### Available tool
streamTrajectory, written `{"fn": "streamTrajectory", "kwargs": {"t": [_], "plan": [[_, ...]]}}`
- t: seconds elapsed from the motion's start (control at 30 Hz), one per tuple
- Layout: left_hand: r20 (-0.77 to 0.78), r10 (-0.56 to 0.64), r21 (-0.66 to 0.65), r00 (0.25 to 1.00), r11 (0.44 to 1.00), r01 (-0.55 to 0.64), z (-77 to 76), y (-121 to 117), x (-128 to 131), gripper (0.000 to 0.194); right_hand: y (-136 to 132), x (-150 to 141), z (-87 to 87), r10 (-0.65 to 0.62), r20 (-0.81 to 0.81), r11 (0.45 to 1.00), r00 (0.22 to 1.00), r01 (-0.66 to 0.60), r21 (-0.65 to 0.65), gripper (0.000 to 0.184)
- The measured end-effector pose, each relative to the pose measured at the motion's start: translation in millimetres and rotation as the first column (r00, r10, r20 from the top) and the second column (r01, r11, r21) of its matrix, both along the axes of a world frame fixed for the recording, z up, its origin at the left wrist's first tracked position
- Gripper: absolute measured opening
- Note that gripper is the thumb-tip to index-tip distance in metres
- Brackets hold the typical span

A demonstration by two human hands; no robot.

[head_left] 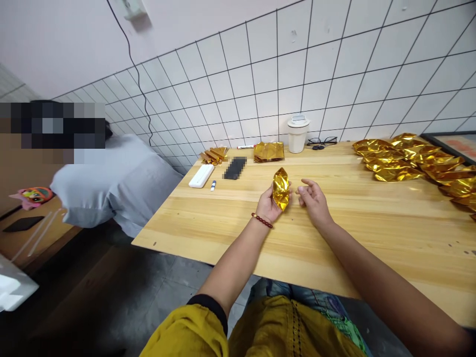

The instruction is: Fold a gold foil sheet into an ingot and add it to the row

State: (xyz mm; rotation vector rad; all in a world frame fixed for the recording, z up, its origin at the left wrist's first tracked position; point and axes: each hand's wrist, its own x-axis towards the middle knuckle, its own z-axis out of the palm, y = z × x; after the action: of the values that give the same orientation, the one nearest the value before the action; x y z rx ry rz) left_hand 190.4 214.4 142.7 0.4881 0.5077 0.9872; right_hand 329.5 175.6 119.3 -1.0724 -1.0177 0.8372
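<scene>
Over the wooden table [238, 238], a shiny gold foil paper ingot [281, 188] with pointed ends rests in my left hand [267, 204]. The fingers of that hand curl around its sides, and a dark red bead bracelet circles the wrist. Just to the right, my right hand [315, 203] is apart from the ingot. Its index finger stretches out while the others bend loosely, and nothing shows between them. A stack of flat gold foil paper [268, 151] lies beyond the hands. Several similar folded gold foil ingots [397, 161] are heaped at the right.
A white lidded cup [298, 135] and dark glasses [322, 142] stand along the tiled wall. Farther left lie gold strips [214, 155], a blurred dark phone-like object [235, 168], a white box [201, 176] and a small blue-white tube [213, 185]. A person in grey [122, 183] leans at the left.
</scene>
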Motion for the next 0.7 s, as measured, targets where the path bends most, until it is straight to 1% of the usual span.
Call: {"fn": "streamTrajectory", "kwargs": {"t": [0.07,0.13,0.23,0.33,0.4,0.43,0.5,0.53,0.57,0.6,0.7], "plan": [[0.022,0.109,-0.009,0.994,0.994,-0.108,-0.6,3,-2,0.029,-1,-4,-2.4,0.071,0.065,0.997,0.995,-0.068,-0.048,0.061],[0.02,0.181,-0.015,0.983,0.983,-0.181,-3.0,5,-3,0.029,-4,-7,-3.1,0.144,0.138,0.987,0.98,-0.134,-0.084,0.062],[0.041,0.225,0.007,0.974,0.974,-0.225,-7.8,5,1,0.027,-8,-10,-1.7,0.191,0.221,0.979,0.956,-0.17,-0.11,0.06],[0.062,0.243,0.036,0.968,0.969,-0.245,-9.9,3,6,0.025,-8,-12,-1.2,0.177,0.222,0.983,0.959,-0.159,-0.096,0.053],[0.045,0.23,0.034,0.972,0.972,-0.232,-9.2,2,7,0.023,-6,-12,-2.7,0.129,0.19,0.991,0.973,-0.12,-0.061,0.046],[0.032,0.216,0.026,0.976,0.976,-0.217,-8.5,1,7,0.026,-5,-11,-3.9,0.085,0.18,0.996,0.98,-0.079,-0.039,0.043],[0.019,0.207,0.012,0.978,0.978,-0.207,-6.7,2,5,0.046,-2,-8,-6.4,-0.027,0.195,1.0,0.98,0.027,0.003,0.037],[0.018,0.224,0.013,0.974,0.974,-0.225,-5.9,2,4,0.056,-1,-6,-7.3,-0.085,0.217,0.996,0.973,0.082,0.022,0.035],[0.017,0.255,0.024,0.967,0.966,-0.256,-5.3,2,4,0.062,-1,-3,-7.9,-0.138,0.245,0.99,0.96,0.132,0.041,0.033],[0.014,0.29,0.047,0.957,0.956,-0.29,-5.0,2,4,0.063,0,-1,-7.8,-0.183,0.279,0.983,0.943,0.172,0.063,0.032],[-0.039,0.347,0.174,0.937,0.926,-0.335,-6.1,0,7,0.051,-2,5,-3.9,-0.282,0.41,0.958,0.867,0.232,0.169,0.027]]}}
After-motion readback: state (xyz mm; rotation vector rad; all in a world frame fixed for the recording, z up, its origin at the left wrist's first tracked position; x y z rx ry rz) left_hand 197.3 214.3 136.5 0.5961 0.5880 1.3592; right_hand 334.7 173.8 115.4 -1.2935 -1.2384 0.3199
